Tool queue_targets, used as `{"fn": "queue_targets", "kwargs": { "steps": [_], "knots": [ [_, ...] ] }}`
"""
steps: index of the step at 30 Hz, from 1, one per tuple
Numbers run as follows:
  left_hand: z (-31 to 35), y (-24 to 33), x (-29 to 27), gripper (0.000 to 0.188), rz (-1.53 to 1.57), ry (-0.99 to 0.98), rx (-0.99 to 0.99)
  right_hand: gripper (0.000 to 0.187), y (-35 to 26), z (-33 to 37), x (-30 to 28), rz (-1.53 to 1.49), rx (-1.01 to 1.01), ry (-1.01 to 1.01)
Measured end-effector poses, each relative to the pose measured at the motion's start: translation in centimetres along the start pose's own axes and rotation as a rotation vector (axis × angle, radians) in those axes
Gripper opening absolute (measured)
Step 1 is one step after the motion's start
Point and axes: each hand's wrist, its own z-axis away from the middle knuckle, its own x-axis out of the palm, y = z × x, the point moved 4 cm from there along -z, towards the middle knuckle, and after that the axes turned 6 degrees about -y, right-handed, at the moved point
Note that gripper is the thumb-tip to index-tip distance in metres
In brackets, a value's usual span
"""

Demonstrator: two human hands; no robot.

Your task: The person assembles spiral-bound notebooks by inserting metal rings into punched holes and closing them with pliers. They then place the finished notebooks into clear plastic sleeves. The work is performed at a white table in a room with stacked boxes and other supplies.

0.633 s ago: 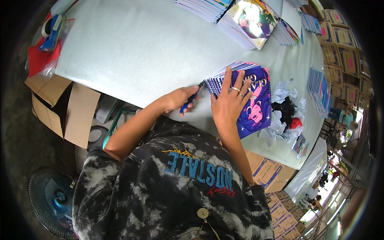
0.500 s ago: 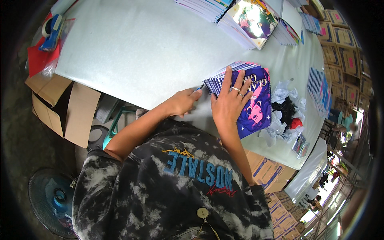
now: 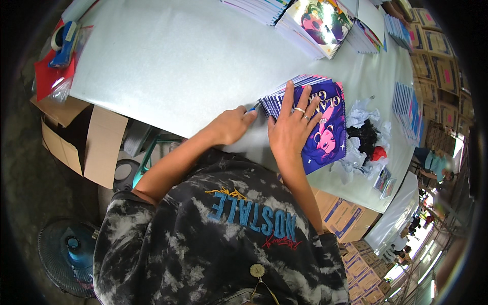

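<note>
A fanned stack of spiral-bound notebooks [image 3: 331, 124] with purple and pink covers lies at the table's near side. My right hand [image 3: 294, 119], with rings on it, rests flat on the top cover, fingers spread. Closed around a small blue-handled tool [image 3: 251, 109], my left hand [image 3: 235, 125] is just left of the stack. The tool's dark tip meets the stack's left corner, by the coil ends. Most of the tool is hidden inside the fist, so its kind does not show.
Crumpled pale plastic [image 3: 356, 147] with black and red scraps lies right of the stack. More spiral notebooks [image 3: 320, 28] stand at the back, others [image 3: 406, 114] far right. A blue tape dispenser [image 3: 64, 44] sits far left, above an open carton [image 3: 104, 147]. A fan [image 3: 71, 254] stands lower left.
My left hand has shifted slightly, and the blue tool's tip stays at the stack's left corner. My right hand holds its place on the cover.
</note>
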Motion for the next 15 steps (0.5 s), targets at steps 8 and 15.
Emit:
{"fn": "queue_targets", "kwargs": {
  "steps": [8,15],
  "knots": [
    [0.5,-0.3,0.9,0.054,1.075,-0.553,-0.139,0.092,0.2,0.0,0.2,0.001,0.007,-0.002],
    [-0.2,-0.7,0.1,0.052,0.828,-0.441,-0.152,0.090,0.2,0.0,0.1,0.001,0.017,-0.019]
  ]
}}
